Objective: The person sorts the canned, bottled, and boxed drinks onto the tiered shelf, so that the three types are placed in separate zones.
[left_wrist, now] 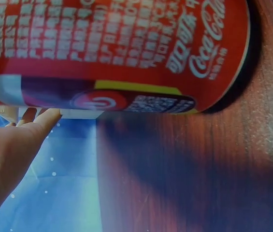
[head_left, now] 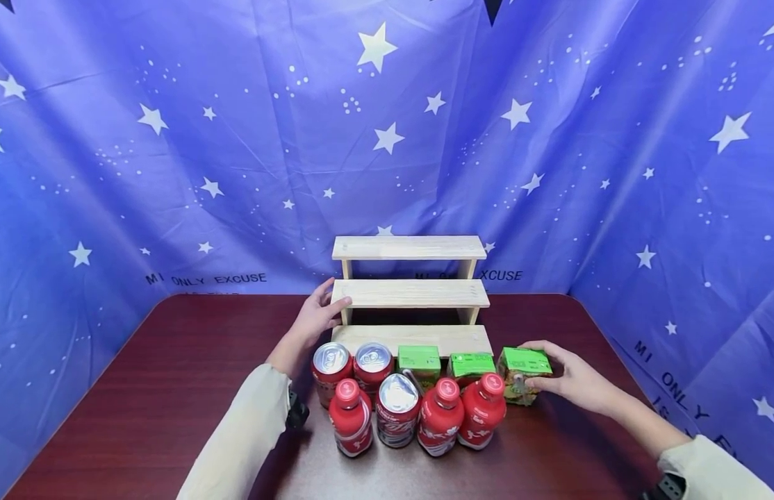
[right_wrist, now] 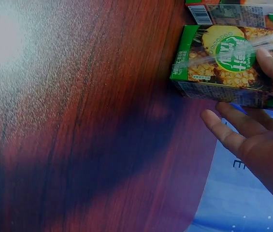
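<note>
Head view first: I have a blue cloth [head_left: 387, 139] printed with pale stars and dots, hanging behind and along both sides. Below it spreads the dark red-brown table [head_left: 168, 403], glossy with glare. On it I see the three-step wooden stand [head_left: 418, 294], near the far edge.

From below come two pale sleeves [head_left: 240, 437]. On my left, the person's left hand [head_left: 315, 316] holds the left end of the middle board, thumb at its front and fingers at the end. On my right, the right hand [head_left: 568, 375] grips the right carton [head_left: 518, 389], which is just right of the lowest board; I cannot tell whether it touches the table.

The front row reads, left to right: left bottle [head_left: 351, 420], front can [head_left: 397, 410], middle bottle [head_left: 440, 420], right bottle [head_left: 482, 417], all red. Behind stand two more red cans, the outer can [head_left: 329, 382] and inner can [head_left: 371, 378], then the left carton [head_left: 418, 361] and middle carton [head_left: 471, 367], both green-topped.

On my right wrist feed, the thumb presses the right carton's pineapple-printed face beside a clear-wrapped straw [right_wrist: 250, 49] lying slantwise across it.
</note>
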Demonstrator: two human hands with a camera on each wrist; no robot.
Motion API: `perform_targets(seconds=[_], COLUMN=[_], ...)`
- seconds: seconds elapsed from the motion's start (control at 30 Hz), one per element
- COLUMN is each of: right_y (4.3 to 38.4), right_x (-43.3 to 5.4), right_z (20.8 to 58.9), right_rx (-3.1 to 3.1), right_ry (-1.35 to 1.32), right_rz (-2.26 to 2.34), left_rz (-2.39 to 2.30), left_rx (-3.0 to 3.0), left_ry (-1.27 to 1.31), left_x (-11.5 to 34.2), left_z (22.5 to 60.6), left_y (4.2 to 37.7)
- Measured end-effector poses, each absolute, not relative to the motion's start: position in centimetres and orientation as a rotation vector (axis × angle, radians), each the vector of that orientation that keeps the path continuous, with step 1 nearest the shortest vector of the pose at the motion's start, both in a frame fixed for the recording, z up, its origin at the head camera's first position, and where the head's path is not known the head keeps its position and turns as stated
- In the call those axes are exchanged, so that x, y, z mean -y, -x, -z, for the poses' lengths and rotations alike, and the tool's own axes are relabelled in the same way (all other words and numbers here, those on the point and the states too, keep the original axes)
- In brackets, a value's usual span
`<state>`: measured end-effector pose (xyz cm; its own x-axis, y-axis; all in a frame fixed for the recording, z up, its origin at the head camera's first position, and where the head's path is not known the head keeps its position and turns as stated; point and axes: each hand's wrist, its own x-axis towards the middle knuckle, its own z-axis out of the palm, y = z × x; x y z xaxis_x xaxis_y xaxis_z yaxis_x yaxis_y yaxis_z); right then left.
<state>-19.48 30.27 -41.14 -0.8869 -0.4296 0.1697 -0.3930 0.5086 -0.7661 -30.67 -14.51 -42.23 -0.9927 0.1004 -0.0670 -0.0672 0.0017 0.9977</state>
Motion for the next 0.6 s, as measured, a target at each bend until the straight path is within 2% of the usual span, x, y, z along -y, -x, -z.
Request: perform_targets(seconds=[0.37, 0.6], right_y=[18.9, 18.9], right_x=[-30.1, -30.5], right_z=[40.9, 38.7], right_rx=[-2.697, -2.756], right_ry=[0.698, 0.694], right_rz=[1.436, 1.439], left_rz=[-2.106, -2.143], left_rx=[-2.152, -2.107], left_ry=[-0.032, -0.049], left_x=[14.6, 14.3], left_z=[41.9, 42.2], left_y=[30.7, 30.7])
